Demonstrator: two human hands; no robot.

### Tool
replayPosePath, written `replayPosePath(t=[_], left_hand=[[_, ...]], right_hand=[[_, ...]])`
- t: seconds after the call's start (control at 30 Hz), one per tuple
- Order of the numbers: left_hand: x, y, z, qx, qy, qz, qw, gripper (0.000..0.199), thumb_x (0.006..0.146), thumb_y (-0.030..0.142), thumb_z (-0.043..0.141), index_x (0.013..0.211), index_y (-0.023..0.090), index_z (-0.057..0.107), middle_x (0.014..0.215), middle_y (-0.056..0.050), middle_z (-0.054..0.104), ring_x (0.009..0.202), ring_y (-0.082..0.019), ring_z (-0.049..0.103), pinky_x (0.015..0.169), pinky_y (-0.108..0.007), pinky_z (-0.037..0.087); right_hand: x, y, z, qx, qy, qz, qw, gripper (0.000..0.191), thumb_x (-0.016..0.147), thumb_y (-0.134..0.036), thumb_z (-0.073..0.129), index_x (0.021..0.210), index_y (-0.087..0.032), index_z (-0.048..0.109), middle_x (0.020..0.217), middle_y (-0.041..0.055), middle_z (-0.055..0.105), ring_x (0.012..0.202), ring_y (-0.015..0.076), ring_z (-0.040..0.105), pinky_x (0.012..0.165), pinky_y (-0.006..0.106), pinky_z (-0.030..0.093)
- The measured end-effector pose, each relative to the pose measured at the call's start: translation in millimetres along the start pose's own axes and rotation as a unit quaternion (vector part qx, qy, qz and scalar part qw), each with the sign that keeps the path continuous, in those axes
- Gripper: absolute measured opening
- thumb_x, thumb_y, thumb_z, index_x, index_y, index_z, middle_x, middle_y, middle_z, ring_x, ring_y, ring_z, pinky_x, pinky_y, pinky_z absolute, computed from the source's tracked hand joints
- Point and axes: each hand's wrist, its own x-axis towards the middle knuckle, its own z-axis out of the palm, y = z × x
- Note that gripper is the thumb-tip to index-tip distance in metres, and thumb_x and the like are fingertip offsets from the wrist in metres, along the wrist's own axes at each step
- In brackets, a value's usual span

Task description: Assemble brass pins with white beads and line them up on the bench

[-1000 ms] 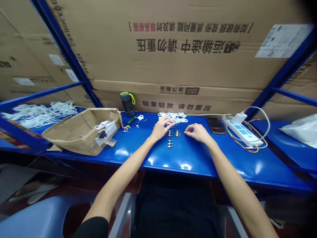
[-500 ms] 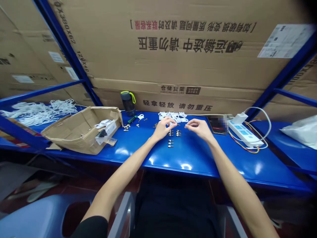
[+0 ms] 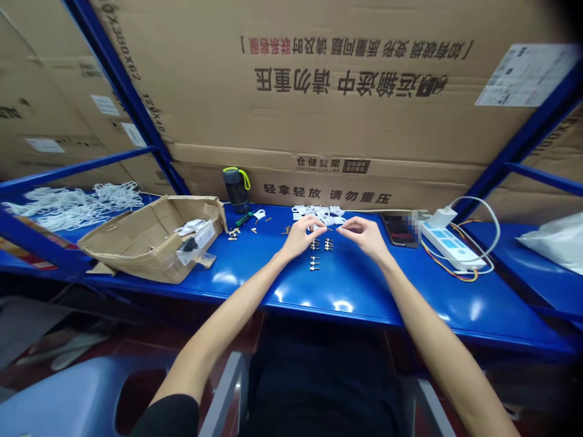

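Observation:
Above the blue table, my left hand pinches a small thin screw that points to the right. My right hand faces it, thumb and forefinger pressed on a tiny white piece close to the screw's tip. Just in front of the hands lie small screws with white ends, set out in short rows. Behind the hands is a pile of white plastic parts.
An open cardboard box stands at the left, with a dark bottle and green screwdriver beside it. At the right are a phone and a white power strip with cables.
My right hand has moved slightly left, bringing the white piece closer to the screw in my left hand. My left hand has hardly moved.

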Motion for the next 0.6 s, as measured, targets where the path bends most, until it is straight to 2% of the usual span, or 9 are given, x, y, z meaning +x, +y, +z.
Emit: replayPosePath(t=[0.13,0.3,0.6], left_hand=[[-0.8,1.6,0.9,-0.003,-0.008,0.005,1.0,0.03,0.098,0.047,0.067,0.098,0.019,0.077,0.101,-0.006,0.071,0.08,-0.017,0.06,0.084,-0.033,0.051],[-0.8,1.2,1.2,0.001,-0.014,0.007,1.0,0.029,0.098,0.046,0.067,0.097,0.02,0.077,0.101,-0.006,0.07,0.08,-0.016,0.059,0.083,-0.032,0.051],[-0.1,0.0,0.7,0.007,0.001,0.011,1.0,0.029,0.098,0.047,0.067,0.097,0.02,0.077,0.1,-0.006,0.071,0.078,-0.016,0.059,0.082,-0.033,0.051]], right_hand=[[-0.8,0.9,1.6,0.009,-0.021,-0.014,1.0,0.044,0.079,-0.055,0.083,0.107,-0.022,0.08,0.106,0.0084,0.081,0.098,0.0305,0.077,0.093,0.044,0.059],[-2.4,1.1,5.1,-0.02,-0.023,-0.038,0.999,0.03,0.085,-0.05,0.077,0.096,-0.022,0.083,0.102,0.0069,0.082,0.097,0.0303,0.076,0.093,0.044,0.058],[-4.1,-2.3,7.0,-0.003,-0.026,-0.03,0.999,0.03,0.084,-0.05,0.079,0.093,-0.021,0.077,0.096,0.0068,0.08,0.089,0.0279,0.076,0.088,0.041,0.061]])
